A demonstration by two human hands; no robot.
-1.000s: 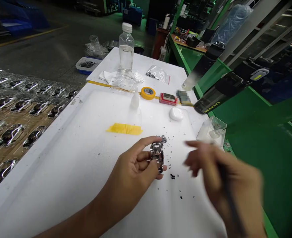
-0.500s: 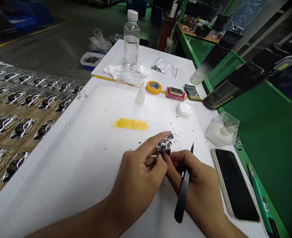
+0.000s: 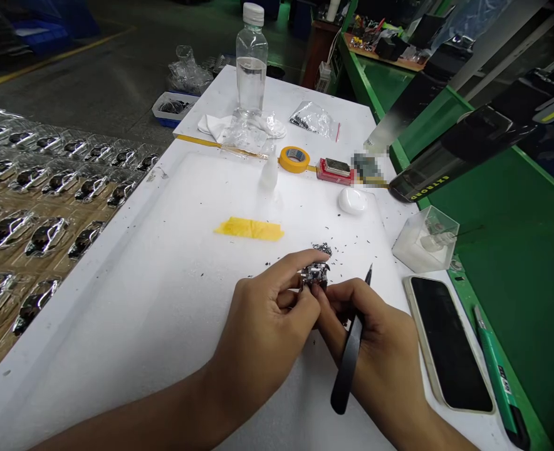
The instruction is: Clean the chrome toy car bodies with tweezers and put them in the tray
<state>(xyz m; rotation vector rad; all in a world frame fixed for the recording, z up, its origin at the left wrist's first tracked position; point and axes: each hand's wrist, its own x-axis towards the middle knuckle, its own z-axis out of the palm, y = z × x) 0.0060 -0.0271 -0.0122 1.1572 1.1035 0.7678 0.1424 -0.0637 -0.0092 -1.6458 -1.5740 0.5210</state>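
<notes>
Over the white work surface, my left hand (image 3: 268, 322) pinches a small shiny chrome-and-dark part (image 3: 314, 274) between thumb and fingers. The part's underside is hidden by the fingertips. My right hand (image 3: 384, 338) meets it from the other side, its thumb touching or very near the part. Black tweezers (image 3: 350, 360) lie across that same right hand, held in the curled fingers, with the tip pointing up and away. Just beyond the part lies a small pile of tiny black pieces (image 3: 323, 248), with more bits scattered around it.
Yellow tape (image 3: 249, 228) is stuck on the surface. Beyond stand a small white squeeze bottle (image 3: 269, 174), a tape roll (image 3: 294, 160) and a water bottle (image 3: 251, 69). At right are a phone (image 3: 452, 344), a green cutter knife (image 3: 500, 376) and a clear box (image 3: 426, 239). Blister trays (image 3: 46, 235) fill the left.
The view has shifted slightly. Both hands stay together around the part, which looks turned a little. The tweezers remain in the right hand.
</notes>
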